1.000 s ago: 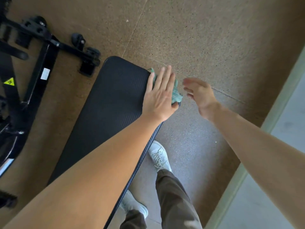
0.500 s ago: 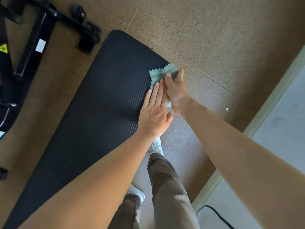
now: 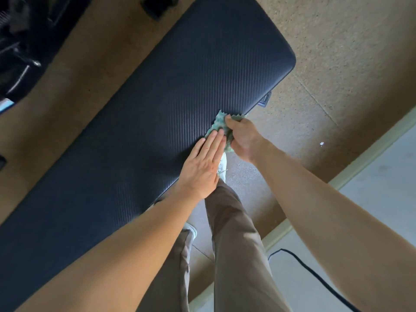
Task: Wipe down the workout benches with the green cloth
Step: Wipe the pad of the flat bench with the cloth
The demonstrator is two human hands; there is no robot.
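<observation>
The right hand (image 3: 244,140) is closed around the green cloth (image 3: 219,124) at the near edge of the black bench (image 3: 157,104), while the left hand (image 3: 201,167) lies flat, fingers on the cloth.

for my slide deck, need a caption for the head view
Both hands, left hand flat and right hand gripping, on the green cloth at the black bench edge.

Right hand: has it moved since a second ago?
Yes. The right hand, then open in the air off the bench's edge, has come in over that edge and grips the green cloth beside the left hand.
</observation>
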